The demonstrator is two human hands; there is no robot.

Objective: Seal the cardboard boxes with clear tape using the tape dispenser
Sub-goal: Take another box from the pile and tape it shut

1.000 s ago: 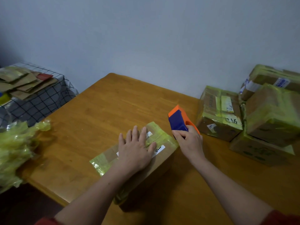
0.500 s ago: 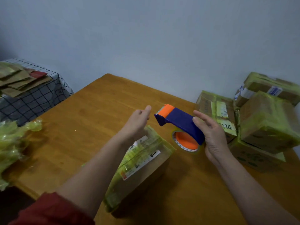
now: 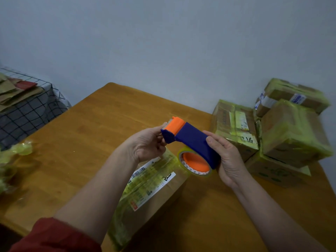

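both hands now up on the dispenser

left hand (image 3: 147,144) has lifted off the box lid since a second ago and meets the blue and orange plastic tape dispenser (image 3: 192,140) in the air, its fingers curled round the orange cutter end and pinching it. right hand (image 3: 227,160), which held the tool low at the box's far edge, now carries it above the table, thumb over the blue body and fingers wrapped behind. the roll of clear yellowish tape (image 3: 195,163) on its orange hub hangs at the lower end, just above the far corner of the brown cardboard box (image 3: 154,193). that box lies on the orange-brown wooden table (image 3: 91,133) under the left forearm, its top covered in yellow-green tape with a white printed label. to the right, by the grey wall, a stack of taped cardboard boxes (image 3: 236,128) sits near the right hand. at left, a black-and-white checked cloth (image 3: 27,113) bears flattened brown cardboard pieces (image 3: 16,91), and crumpled yellow-green film (image 3: 11,160) lies at the table's left edge.
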